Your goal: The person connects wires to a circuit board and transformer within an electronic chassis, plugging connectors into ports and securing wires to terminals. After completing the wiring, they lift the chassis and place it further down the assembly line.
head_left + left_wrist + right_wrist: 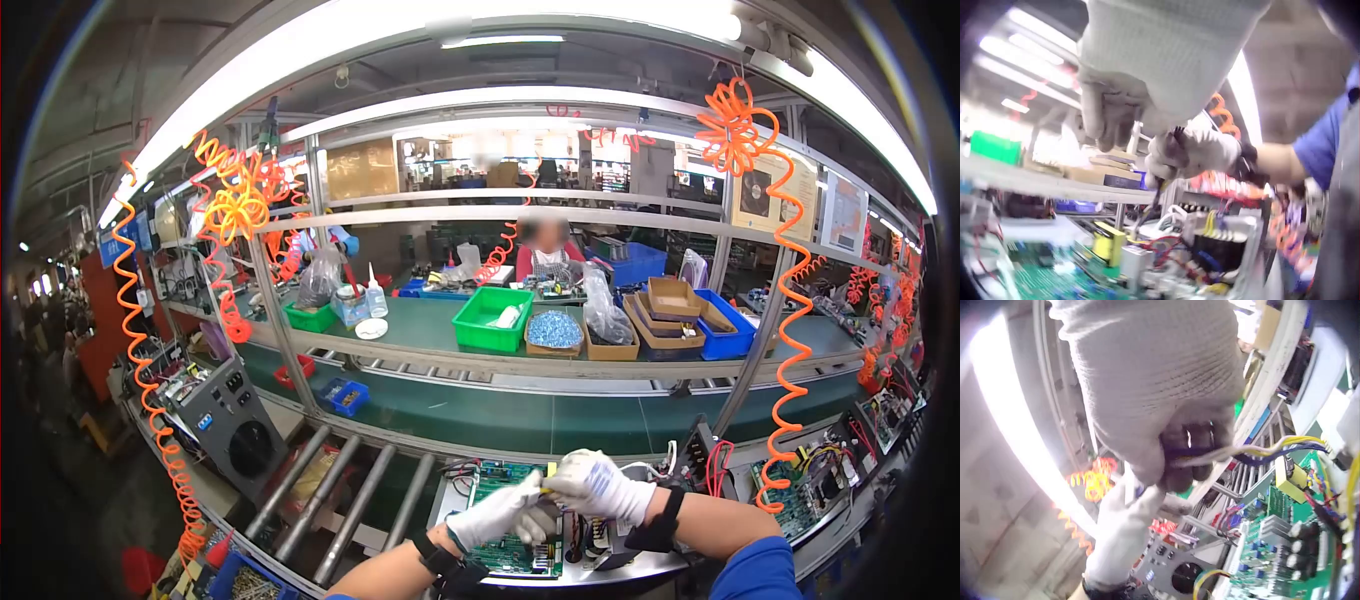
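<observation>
White-gloved, the right hand [600, 487] [1194, 153] [1154, 381] curls its fingers round a bundle of white, yellow and blue wires [1260, 450], which runs down to the electronics. Close against it is the left hand [500, 515] [1147, 69] [1122, 531], also gloved, its fingers bent; whether it pinches anything is hidden. Both hands are above a green circuit board [490, 555] [1041, 275] [1272, 562] in an open unit. A yellow-wrapped component [1108, 244] [1291, 478] stands on the board.
Metal rollers [345, 510] lie left of the unit, with a grey fan housing [235, 420] beyond. Orange coiled hoses [790, 370] hang at both sides. A shelf ahead holds a green bin [492, 320] and blue bin [728, 330]. A person [548, 262] is behind it.
</observation>
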A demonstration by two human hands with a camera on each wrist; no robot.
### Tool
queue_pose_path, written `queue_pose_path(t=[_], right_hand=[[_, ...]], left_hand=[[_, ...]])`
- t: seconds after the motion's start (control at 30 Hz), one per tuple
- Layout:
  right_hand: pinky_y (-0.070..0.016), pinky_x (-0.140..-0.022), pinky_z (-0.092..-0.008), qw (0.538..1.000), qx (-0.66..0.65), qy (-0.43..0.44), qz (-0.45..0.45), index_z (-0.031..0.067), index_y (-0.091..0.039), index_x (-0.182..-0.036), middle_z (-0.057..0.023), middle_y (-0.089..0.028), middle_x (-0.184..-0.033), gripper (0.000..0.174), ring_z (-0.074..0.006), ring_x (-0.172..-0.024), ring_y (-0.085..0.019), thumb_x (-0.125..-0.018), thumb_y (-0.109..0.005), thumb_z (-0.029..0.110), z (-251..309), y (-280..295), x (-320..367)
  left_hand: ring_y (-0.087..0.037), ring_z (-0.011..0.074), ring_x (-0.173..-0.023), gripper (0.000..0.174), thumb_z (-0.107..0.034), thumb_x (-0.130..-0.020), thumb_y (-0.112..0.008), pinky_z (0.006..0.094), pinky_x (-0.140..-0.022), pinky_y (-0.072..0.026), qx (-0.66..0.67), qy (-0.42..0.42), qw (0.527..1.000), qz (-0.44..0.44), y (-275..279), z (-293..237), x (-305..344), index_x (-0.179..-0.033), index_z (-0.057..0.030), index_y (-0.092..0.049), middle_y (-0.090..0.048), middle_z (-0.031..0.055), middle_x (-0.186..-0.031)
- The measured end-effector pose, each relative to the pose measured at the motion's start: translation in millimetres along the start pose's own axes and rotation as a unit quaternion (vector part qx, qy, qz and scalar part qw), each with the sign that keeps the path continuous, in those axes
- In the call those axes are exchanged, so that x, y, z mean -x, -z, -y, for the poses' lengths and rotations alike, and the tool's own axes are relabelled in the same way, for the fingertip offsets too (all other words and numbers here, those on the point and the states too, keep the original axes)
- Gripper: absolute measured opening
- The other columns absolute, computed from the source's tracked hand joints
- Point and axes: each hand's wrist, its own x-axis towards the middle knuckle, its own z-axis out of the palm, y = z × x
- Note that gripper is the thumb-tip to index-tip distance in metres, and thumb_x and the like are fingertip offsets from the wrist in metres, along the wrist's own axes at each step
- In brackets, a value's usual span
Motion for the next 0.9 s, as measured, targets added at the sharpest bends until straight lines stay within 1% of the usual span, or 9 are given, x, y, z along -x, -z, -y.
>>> queue_pose_path(t=[0.03,0.2,0.23,0.3,0.5,0.6,0.67,0.77,0.9], right_hand=[[-0.0516,-0.085,-0.0386,0.993,0.082,0.081,-0.032,0.0122,-0.067,-0.091,-0.0051,-0.065,-0.077,0.018,-0.0250,-0.082,-0.066,-0.078,-0.070,0.025,3,-5,2],[-0.0414,-0.103,-0.0437,0.996,0.007,-0.001,0.093,0.0108,-0.068,-0.102,-0.0073,-0.066,-0.087,0.034,-0.0291,-0.093,-0.063,-0.072,-0.074,0.026,8,-11,-6],[-0.0391,-0.105,-0.0418,0.970,-0.075,-0.049,0.225,0.0092,-0.065,-0.114,-0.0115,-0.067,-0.099,0.040,-0.0301,-0.102,-0.061,-0.080,-0.072,0.031,8,-3,-16],[-0.0390,-0.103,-0.0374,0.905,-0.314,-0.105,0.269,0.0068,-0.058,-0.126,-0.0136,-0.065,-0.110,0.047,-0.0269,-0.110,-0.058,-0.089,-0.066,0.036,0,0,-16],[-0.0434,-0.084,-0.0231,0.749,-0.589,-0.131,0.274,0.0018,-0.063,-0.120,0.0049,-0.063,-0.098,0.036,-0.0049,-0.090,-0.051,-0.097,-0.061,0.030,-31,-22,-19],[-0.0468,-0.071,-0.0251,0.824,-0.500,-0.238,0.123,0.0026,-0.068,-0.111,0.0037,-0.066,-0.088,0.029,-0.0054,-0.077,-0.053,-0.093,-0.067,0.025,-19,-13,-1],[-0.0490,-0.069,-0.0327,0.970,-0.212,-0.117,0.005,0.0071,-0.069,-0.103,-0.0026,-0.067,-0.084,0.022,-0.0164,-0.075,-0.062,-0.086,-0.069,0.021,-5,-20,10],[-0.0501,-0.071,-0.0411,0.996,0.038,-0.032,0.070,0.0118,-0.068,-0.098,-0.0074,-0.067,-0.083,0.023,-0.0271,-0.082,-0.065,-0.077,-0.070,0.022,11,-8,11],[-0.0491,-0.084,-0.0410,0.970,-0.138,-0.098,0.177,0.0059,-0.066,-0.107,-0.0121,-0.067,-0.088,0.031,-0.0292,-0.091,-0.065,-0.080,-0.069,0.021,8,2,13]], left_hand=[[-0.064,0.0145,-0.063,0.065,-0.063,-0.096,-0.038,0.0240,-0.054,-0.0504,0.184,0.034,0.974,0.128,-3,12,-9,-0.108,-0.0039,-0.060,-0.067,0.0089,-0.081],[-0.051,0.0043,-0.059,0.045,-0.052,-0.097,-0.052,0.0199,-0.054,-0.0437,-0.124,-0.054,0.991,0.007,-10,-15,35,-0.097,-0.0088,-0.061,-0.055,-0.0041,-0.071],[-0.056,0.0105,-0.058,0.034,-0.043,-0.098,-0.055,0.0245,-0.054,-0.0459,-0.331,-0.073,0.941,-0.026,-3,-13,30,-0.092,-0.0097,-0.060,-0.059,-0.0014,-0.070],[-0.062,0.0185,-0.060,0.016,-0.025,-0.093,-0.058,0.0312,-0.056,-0.0487,-0.807,-0.177,0.557,-0.085,-10,-45,55,-0.090,-0.0095,-0.059,-0.063,0.0026,-0.073],[-0.066,0.0229,-0.065,0.016,-0.014,-0.081,-0.059,0.0380,-0.059,-0.0507,-0.815,-0.356,0.436,-0.137,-3,-50,42,-0.096,-0.0102,-0.056,-0.065,0.0037,-0.074],[-0.068,0.0220,-0.068,0.043,-0.028,-0.095,-0.055,0.0319,-0.057,-0.0529,-0.471,-0.290,0.792,-0.258,-8,-13,32,-0.129,-0.0031,-0.051,-0.069,0.0094,-0.092],[-0.068,0.0174,-0.075,0.060,-0.049,-0.101,-0.044,0.0265,-0.062,-0.0540,-0.121,-0.051,0.980,-0.149,-12,-8,34,-0.133,0.0012,-0.047,-0.067,0.0143,-0.101],[-0.066,0.0153,-0.073,0.058,-0.049,-0.099,-0.049,0.0251,-0.063,-0.0537,0.140,-0.023,0.990,0.003,-23,18,24,-0.119,0.0051,-0.055,-0.067,0.0128,-0.096],[-0.061,0.0076,-0.069,0.028,-0.034,-0.098,-0.057,0.0228,-0.059,-0.0495,-0.151,-0.064,0.982,-0.097,-27,6,25,-0.100,-0.0057,-0.059,-0.065,0.0025,-0.082]])
